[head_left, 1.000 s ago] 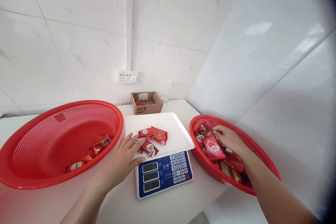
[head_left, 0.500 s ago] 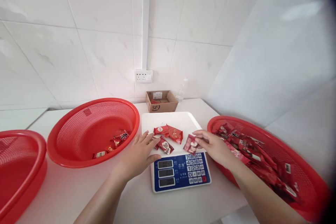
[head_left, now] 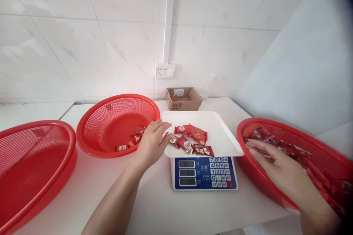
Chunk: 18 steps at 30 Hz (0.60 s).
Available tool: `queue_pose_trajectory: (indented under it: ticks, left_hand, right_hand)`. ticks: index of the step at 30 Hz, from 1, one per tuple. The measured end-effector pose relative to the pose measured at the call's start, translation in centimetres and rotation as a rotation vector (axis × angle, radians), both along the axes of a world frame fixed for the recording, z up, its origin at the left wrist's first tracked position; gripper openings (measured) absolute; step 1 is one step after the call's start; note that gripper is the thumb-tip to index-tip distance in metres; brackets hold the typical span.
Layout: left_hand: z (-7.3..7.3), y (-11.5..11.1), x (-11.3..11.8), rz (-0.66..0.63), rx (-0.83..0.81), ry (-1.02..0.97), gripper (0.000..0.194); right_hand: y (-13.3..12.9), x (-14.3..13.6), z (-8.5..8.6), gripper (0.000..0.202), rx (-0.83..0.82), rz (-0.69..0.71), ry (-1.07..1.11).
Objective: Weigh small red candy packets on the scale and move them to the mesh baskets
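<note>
Right hand (head_left: pixel 281 170), fingers curled, grip undetermined, at right basket (head_left: pixel 256 172); packets (head_left: pixel 317 174) beyond and rightward. Left hand (head_left: pixel 151 145), fingers spread; tray (head_left: pixel 222 137) immediately right.

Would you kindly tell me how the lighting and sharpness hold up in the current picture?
In the head view, bright light leaves the wall pale; in the head view, the right hand and the packets beside it look soft, the scale's digits are faint, and darkness cuts off the upper right corner.

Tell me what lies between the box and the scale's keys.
The white tray, with red packets on it, as the head view shows.
</note>
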State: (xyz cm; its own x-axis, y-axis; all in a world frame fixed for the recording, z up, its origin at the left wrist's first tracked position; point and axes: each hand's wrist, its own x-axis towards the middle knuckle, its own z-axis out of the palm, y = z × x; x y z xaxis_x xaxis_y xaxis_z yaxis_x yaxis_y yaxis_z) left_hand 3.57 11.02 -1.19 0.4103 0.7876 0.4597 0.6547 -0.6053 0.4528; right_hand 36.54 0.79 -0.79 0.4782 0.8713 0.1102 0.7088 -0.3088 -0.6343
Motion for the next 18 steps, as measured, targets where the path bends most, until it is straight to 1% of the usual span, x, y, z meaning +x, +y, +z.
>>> queue_pose_trajectory:
  ticks: [2,3,7,9,13,16,18]
  left_hand:
    - [0.1,-0.1,-0.1,0.006,0.008,-0.013,0.028]
    - [0.2,-0.1,-0.1,0.005,0.008,-0.013,0.028]
    - [0.1,-0.2,-0.1,-0.009,0.003,-0.002,0.027]
    - [0.1,-0.2,0.0,-0.017,0.004,0.003,0.027]
    - [0.2,-0.1,-0.1,-0.021,0.012,-0.001,0.027]
    - [0.3,0.0,-0.2,-0.01,0.013,0.008,0.03]
    - [0.3,0.1,-0.2,-0.005,0.008,0.022,0.033]
  right_hand:
    - [-0.5,0.2,-0.2,0.044,-0.006,-0.055,-0.009]
    - [-0.7,0.3,-0.5,0.043,-0.007,-0.061,-0.014]
    - [-0.8,1.0,-2.0,0.044,-0.014,-0.037,0.0]
    - [-0.7,1.3,-2.5,0.046,-0.033,-0.026,-0.001]
    - [-0.5,2.7,-2.2,0.046,-0.064,-0.017,-0.073]
    - [-0.7,4.6,-1.8,0.045,-0.175,-0.064,-0.157]
    - [-1.0,6.0,-1.8,0.045,-0.243,-0.074,-0.234]
